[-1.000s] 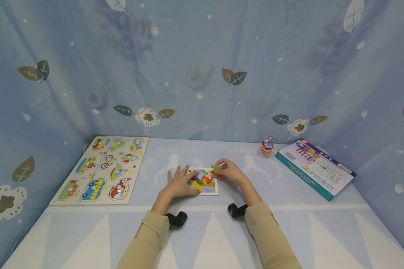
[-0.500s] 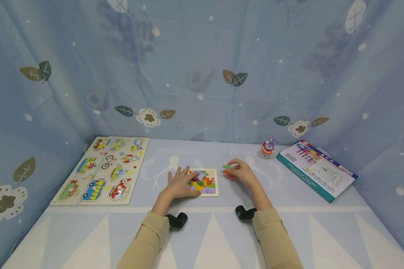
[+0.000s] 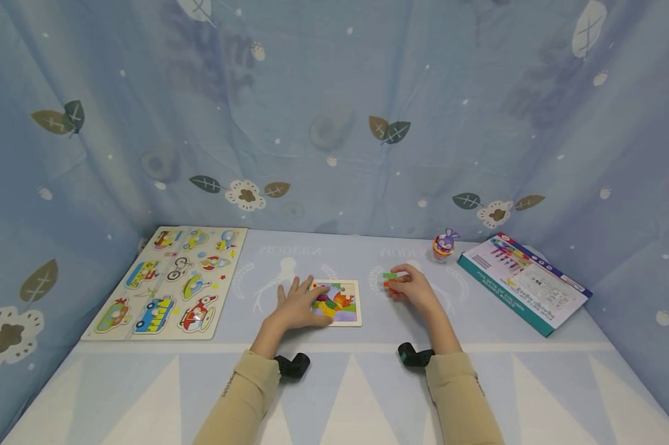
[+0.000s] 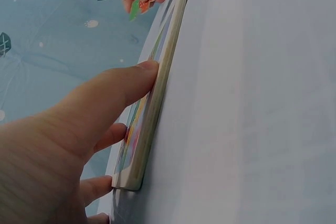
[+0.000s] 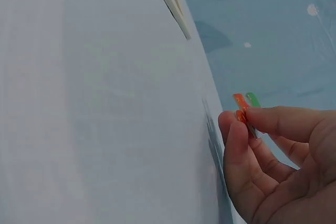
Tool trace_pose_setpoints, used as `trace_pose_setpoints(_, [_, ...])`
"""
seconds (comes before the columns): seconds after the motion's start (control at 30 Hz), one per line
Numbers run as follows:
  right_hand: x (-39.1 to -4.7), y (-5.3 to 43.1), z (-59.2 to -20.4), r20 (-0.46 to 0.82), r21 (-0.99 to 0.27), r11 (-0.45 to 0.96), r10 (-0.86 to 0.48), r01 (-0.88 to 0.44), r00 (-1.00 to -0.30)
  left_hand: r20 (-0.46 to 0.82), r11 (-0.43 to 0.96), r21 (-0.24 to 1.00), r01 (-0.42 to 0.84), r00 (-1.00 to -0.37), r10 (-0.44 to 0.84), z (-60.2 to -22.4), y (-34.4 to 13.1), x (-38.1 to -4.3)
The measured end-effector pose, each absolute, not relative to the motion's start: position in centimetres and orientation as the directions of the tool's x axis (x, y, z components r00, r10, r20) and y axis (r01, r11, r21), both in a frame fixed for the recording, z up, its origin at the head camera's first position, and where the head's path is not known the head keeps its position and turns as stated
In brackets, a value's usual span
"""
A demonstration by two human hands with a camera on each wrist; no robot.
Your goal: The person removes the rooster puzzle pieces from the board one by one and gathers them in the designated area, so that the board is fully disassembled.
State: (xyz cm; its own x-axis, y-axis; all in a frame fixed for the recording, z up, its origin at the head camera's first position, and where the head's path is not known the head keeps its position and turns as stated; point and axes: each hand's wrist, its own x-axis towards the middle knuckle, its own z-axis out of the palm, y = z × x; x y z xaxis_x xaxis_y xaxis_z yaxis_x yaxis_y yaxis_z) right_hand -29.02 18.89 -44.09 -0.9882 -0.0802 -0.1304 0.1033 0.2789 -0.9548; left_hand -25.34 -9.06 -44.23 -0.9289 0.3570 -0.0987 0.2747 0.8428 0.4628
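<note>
A small square jigsaw puzzle with a pale frame and a bright cartoon picture lies flat on the table. My left hand rests over its left side, fingers spread. In the left wrist view my left thumb touches the frame's near edge, and other fingertips reach its side. Right of the puzzle and apart from it, my right hand pinches a green and orange puzzle piece between thumb and fingers. The right wrist view shows this piece partly hidden by the fingertips; whether it is one piece or two I cannot tell.
A larger peg puzzle board with vehicle pictures lies at the left. Towards the back right stand a small purple-eared toy and a flat teal-edged box. A patterned blue curtain hangs behind the table.
My right hand has moved right, away from the puzzle's upper right corner, carrying the green and orange puzzle piece. The left hand has stayed on the puzzle.
</note>
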Motion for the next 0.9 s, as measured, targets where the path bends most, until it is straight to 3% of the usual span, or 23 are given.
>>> trace_pose_setpoints(0.9, [-28.7, 22.4, -43.6, -0.158, -0.955, 0.226, 0.154, 0.191, -0.975, -0.098, 0.841, 0.465, 0.276, -0.928, 0.359, -44.2, -9.0, -25.3])
